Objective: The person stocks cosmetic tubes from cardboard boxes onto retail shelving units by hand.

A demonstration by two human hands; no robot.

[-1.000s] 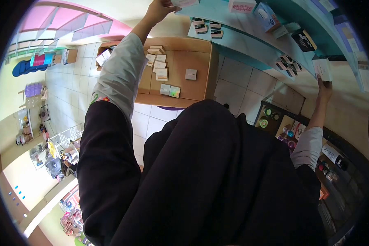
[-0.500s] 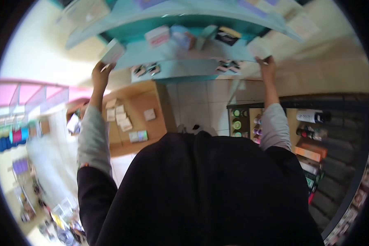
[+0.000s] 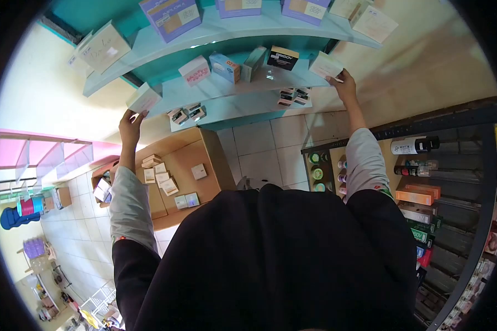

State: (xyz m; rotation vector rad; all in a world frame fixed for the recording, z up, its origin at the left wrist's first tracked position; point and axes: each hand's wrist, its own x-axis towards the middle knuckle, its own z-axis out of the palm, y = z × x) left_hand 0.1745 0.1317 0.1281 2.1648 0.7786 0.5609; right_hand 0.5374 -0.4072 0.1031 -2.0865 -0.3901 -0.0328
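Head view: well left of the black box (image 3: 283, 57), the left hand (image 3: 130, 129) grips the left white box (image 3: 144, 99); just right of that landmark, the right hand (image 3: 345, 90) pinches the right white box (image 3: 326, 65), seemingly steadying both near the shelf's (image 3: 248, 91) ends. A gap left of the pink-lettered box (image 3: 194, 71) leaves sideways room, while the wall (image 3: 425, 77) limits the right.

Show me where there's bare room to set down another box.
Lower shelf: the stretch between its two small-box clusters. Cardboard carton: the bottom around the lone small box. Floor: the tiles between carton and black rack. Crowded: the middle shelf between left hand and right hand, where four boxes stand close, and the carton's left side, with its scattered small boxes.
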